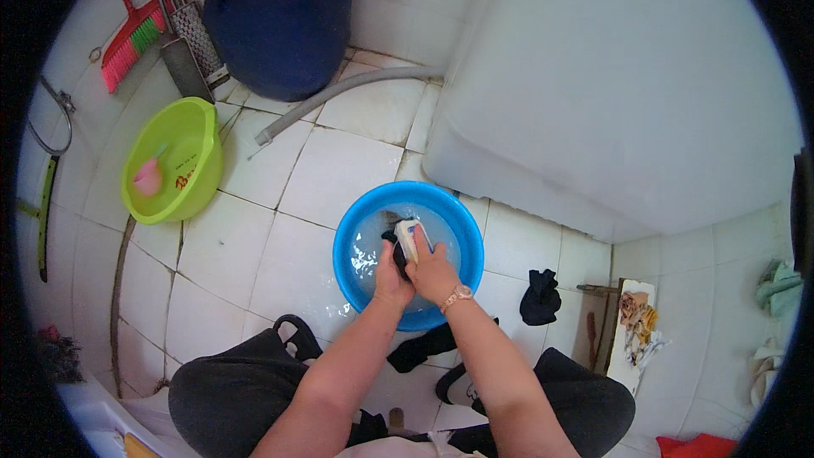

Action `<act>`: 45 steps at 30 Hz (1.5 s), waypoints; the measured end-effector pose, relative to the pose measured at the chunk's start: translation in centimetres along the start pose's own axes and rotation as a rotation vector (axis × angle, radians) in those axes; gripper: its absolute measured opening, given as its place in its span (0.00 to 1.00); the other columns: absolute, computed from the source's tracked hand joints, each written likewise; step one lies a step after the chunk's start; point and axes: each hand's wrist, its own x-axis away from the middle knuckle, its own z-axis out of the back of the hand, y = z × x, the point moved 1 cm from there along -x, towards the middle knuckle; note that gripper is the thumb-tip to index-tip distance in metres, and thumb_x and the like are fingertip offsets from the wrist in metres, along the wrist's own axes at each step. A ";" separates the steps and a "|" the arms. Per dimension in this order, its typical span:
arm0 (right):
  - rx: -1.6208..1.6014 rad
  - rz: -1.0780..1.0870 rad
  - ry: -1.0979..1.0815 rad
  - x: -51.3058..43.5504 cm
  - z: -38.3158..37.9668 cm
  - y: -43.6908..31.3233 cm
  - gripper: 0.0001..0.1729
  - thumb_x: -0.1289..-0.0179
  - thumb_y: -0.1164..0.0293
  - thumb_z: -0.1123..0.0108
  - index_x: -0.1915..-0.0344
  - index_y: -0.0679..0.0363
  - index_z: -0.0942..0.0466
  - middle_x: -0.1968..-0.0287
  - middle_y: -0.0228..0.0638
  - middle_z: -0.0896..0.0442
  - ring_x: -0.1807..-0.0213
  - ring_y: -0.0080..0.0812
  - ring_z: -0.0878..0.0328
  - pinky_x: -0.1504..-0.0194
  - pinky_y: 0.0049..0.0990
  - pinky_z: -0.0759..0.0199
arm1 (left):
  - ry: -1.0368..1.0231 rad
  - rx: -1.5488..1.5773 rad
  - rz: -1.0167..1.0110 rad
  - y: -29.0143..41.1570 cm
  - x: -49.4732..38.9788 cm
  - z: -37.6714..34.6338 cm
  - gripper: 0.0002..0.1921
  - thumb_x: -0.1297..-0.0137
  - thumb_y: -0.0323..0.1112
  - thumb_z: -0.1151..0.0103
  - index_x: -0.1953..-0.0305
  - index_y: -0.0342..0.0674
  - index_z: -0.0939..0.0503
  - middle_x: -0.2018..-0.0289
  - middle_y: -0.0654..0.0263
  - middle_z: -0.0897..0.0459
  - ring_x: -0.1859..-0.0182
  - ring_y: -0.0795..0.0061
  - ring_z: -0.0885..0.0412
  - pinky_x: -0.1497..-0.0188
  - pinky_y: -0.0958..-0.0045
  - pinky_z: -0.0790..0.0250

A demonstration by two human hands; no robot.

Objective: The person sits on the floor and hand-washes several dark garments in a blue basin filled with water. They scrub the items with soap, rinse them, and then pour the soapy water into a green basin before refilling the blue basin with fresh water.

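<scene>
A blue plastic basin [472,235] of cloudy water stands on the floor between my feet. Over the water, my right hand [434,275] grips a white block [406,230] with coloured marking, which looks like a bar of laundry soap. Just beside it my left hand [389,277] holds a dark cloth [399,259], partly hidden under the block and fingers. The block is against the cloth. Another dark piece [389,219] shows at the water beyond the hands. On the tiles near my right foot lies a black cloth [423,350], and a bunched black cloth [540,299] lies farther right.
A large white appliance or tub [572,108] fills the right side. A grey drain hose [343,89] crosses the tiles toward a dark blue bin [280,25]. Left stands a green basin [206,165] holding a pink scoop [148,177]. A small stand [620,356] bears crumpled cloths.
</scene>
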 end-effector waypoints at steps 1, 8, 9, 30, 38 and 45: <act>0.016 -0.035 -0.053 0.9 -0.1 -1.1 0.41 0.33 0.58 0.49 0.26 0.50 0.56 0.50 0.64 0.32 0.57 0.65 0.25 0.54 0.52 0.28 | 0.022 0.036 -0.008 0.3 0.2 -0.1 0.28 0.26 0.58 0.66 0.35 0.48 0.34 0.40 0.56 0.27 0.42 0.57 0.27 0.38 0.56 0.34; -0.007 -0.090 -0.138 7.0 -0.8 -3.6 0.41 0.32 0.56 0.50 0.25 0.46 0.57 0.49 0.64 0.33 0.61 0.66 0.24 0.58 0.50 0.25 | 0.082 -0.061 -0.035 1.6 0.6 1.2 0.25 0.24 0.56 0.67 0.36 0.50 0.33 0.44 0.54 0.24 0.48 0.57 0.24 0.45 0.59 0.29; -0.020 -0.111 -0.141 6.5 -0.6 -3.7 0.40 0.31 0.56 0.51 0.25 0.46 0.57 0.49 0.64 0.33 0.60 0.66 0.24 0.57 0.50 0.26 | 0.098 -0.060 -0.048 1.2 0.5 1.3 0.25 0.24 0.55 0.65 0.36 0.48 0.33 0.44 0.55 0.24 0.47 0.57 0.25 0.45 0.60 0.29; 0.035 -0.164 -0.055 0.2 2.6 -4.6 0.35 0.31 0.54 0.54 0.26 0.44 0.49 0.39 0.65 0.37 0.47 0.67 0.27 0.45 0.49 0.30 | 0.017 0.075 0.016 -0.6 0.5 0.2 0.26 0.24 0.55 0.63 0.39 0.41 0.32 0.45 0.59 0.25 0.44 0.62 0.28 0.40 0.59 0.34; -0.487 -0.068 -0.352 7.4 1.4 3.2 0.34 0.28 0.54 0.54 0.27 0.48 0.49 0.46 0.46 0.29 0.58 0.48 0.22 0.55 0.41 0.25 | 0.000 -0.091 0.038 2.0 -0.3 1.3 0.21 0.29 0.45 0.49 0.41 0.39 0.29 0.48 0.54 0.21 0.50 0.58 0.21 0.47 0.58 0.28; -1.646 -0.476 0.361 8.0 1.5 17.7 0.25 0.31 0.67 0.47 0.37 0.59 0.38 0.54 0.38 0.25 0.59 0.36 0.22 0.60 0.35 0.24 | 0.183 -0.125 0.018 2.0 -0.8 1.6 0.19 0.31 0.36 0.46 0.40 0.40 0.30 0.48 0.59 0.21 0.50 0.63 0.22 0.48 0.65 0.28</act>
